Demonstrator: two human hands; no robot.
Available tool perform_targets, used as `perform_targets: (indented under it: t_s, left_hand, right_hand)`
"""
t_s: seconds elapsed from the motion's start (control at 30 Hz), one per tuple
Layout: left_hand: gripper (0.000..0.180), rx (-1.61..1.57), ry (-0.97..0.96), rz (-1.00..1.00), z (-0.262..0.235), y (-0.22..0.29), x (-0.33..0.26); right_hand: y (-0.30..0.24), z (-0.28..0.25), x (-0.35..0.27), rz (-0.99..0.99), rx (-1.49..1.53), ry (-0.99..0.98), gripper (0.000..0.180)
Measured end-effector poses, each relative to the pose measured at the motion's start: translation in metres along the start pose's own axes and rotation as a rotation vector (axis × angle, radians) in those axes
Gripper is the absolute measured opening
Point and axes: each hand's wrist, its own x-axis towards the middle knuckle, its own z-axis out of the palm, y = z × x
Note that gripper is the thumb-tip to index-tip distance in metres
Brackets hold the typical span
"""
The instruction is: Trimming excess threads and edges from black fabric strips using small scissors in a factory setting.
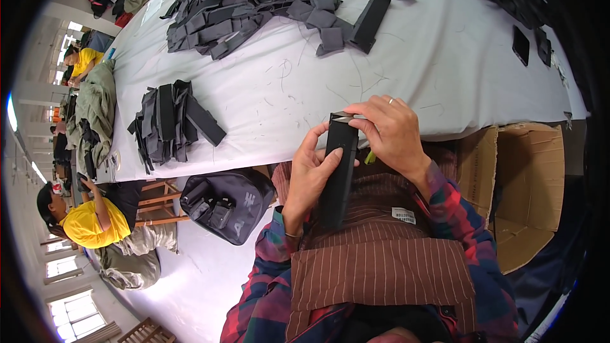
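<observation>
This looks like a garment workshop: a broad, white-covered counter carries a big heap of dark grey strips at its far side, with loose thread ends scattered over it. Left of the counter lie crumpled green cloth and two people in yellow tops, under strip lights, with large windows farther off. A cardboard box stands against the counter's near edge, toward the right.

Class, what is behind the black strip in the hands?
Beside the black strip, the brown striped garment shows; parts of the garment and the left hand behind the strip are covered.
</observation>
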Motion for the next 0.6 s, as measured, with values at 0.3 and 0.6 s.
perform_targets:
  t_s: [0.3, 0.6]
  left_hand:
    - [0.047, 0.005, 0.005, -0.034, 0.0013, 0.0049, -0.0031]
    - [0.049, -0.013, -0.031, -0.065, 0.0001, 0.0067, -0.0045]
  right_hand:
    - [0.0016, 0.0001, -0.0042, 0.041, 0.053, 0.039, 0.015]
    - [0.0037, 0.0005, -0.0056, 0.033, 0.060, 0.010, 0.014]
